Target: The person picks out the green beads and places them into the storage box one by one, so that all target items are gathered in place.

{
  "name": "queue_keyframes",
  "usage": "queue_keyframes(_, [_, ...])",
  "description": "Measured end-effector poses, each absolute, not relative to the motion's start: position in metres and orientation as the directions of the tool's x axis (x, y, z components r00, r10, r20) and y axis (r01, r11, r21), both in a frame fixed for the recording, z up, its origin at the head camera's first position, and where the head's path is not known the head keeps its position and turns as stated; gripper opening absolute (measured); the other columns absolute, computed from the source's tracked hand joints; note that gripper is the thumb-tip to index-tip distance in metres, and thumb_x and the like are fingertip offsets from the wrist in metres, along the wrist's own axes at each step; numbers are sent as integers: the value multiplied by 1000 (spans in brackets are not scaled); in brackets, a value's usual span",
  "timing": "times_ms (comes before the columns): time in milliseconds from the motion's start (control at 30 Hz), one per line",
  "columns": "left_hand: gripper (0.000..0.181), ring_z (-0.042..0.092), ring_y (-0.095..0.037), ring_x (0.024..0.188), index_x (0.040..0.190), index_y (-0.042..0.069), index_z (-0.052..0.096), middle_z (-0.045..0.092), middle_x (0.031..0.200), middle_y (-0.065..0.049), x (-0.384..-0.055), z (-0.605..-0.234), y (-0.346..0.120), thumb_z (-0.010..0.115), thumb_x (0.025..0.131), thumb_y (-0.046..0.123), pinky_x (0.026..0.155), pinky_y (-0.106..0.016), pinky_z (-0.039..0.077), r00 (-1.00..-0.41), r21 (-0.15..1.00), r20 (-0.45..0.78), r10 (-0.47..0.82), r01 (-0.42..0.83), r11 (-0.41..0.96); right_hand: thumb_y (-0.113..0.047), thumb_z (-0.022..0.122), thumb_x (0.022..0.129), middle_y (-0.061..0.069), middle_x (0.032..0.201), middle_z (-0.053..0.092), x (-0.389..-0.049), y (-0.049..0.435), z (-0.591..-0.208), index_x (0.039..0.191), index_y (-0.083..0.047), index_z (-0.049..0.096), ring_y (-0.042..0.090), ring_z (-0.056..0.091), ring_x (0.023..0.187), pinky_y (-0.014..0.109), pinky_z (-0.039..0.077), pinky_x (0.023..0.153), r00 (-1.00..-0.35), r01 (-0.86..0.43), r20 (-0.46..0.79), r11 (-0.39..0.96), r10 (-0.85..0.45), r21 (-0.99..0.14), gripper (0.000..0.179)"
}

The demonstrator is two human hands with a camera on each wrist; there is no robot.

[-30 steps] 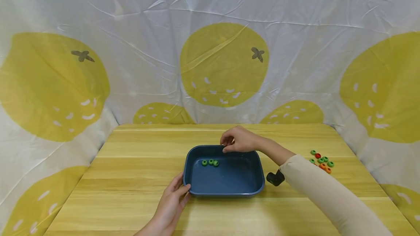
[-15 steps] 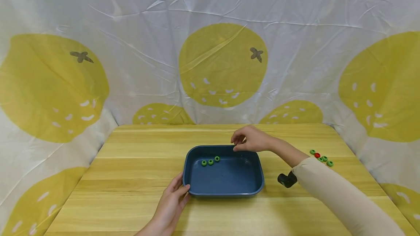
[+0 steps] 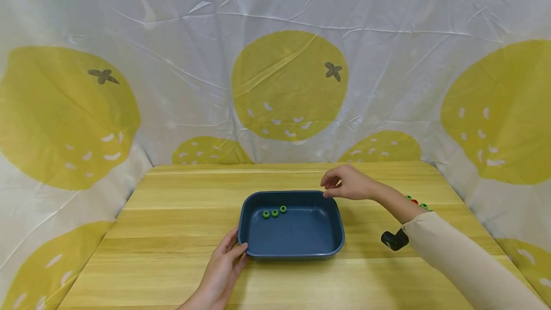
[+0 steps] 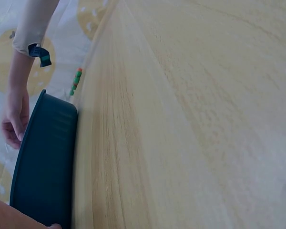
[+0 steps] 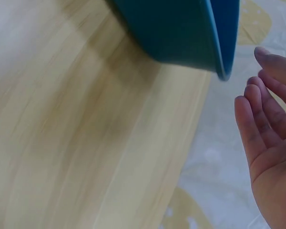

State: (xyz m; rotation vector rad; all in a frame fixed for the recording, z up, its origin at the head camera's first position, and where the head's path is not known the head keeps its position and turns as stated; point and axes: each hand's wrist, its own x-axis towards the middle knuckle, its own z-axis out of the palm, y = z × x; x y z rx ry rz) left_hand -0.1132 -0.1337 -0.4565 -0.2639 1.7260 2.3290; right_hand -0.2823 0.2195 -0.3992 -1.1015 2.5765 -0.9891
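Note:
A dark blue rectangular tub (image 3: 292, 233) stands on the table with three green beads (image 3: 274, 213) inside, towards its back left. My left hand (image 3: 221, 267) holds the tub's near left corner, thumb over the rim and fingers against the outer wall. Above the back right corner of the tub is my right hand (image 3: 348, 183), its fingers loosely bent. In the right wrist view this right hand (image 5: 271, 129) has nothing between thumb and fingers, and it is apart from the tub (image 5: 176, 33).
Green and red beads (image 3: 414, 202) lie on the right side of the wooden table (image 3: 172, 214), partly hidden behind my right forearm; the left wrist view shows a row of beads (image 4: 76, 82). A black wrist device (image 3: 393, 240) hangs under the sleeve. A lemon-patterned cloth (image 3: 379, 85) hangs behind.
My right hand has moved to the right, from over the tub's back rim to its back right corner. One green bead has shifted slightly backward in the tub. The left hand stays put.

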Motion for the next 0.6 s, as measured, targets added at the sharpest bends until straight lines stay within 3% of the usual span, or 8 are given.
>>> queue_keyframes(433, [64,28,-42,149,162,-4,19,18,165,-29,-113,-457,-135,50,106,5,119,-53,30,-958,916,-275,84,-287,-279,-17,82,91,-5,93,68,-274,258,-404,105,-8,75,13,67,84,30,60,77,-792,-511,86,581,-604,-634,18])
queue_keyframes(600, [64,28,-42,148,162,-4,18,18,165,-29,-113,-457,-135,49,106,5,119,-53,30,-958,916,-272,88,-285,-283,-18,82,92,-4,93,68,-269,274,-405,105,-6,75,15,67,84,30,60,77,-819,-478,71,607,-570,-635,19])
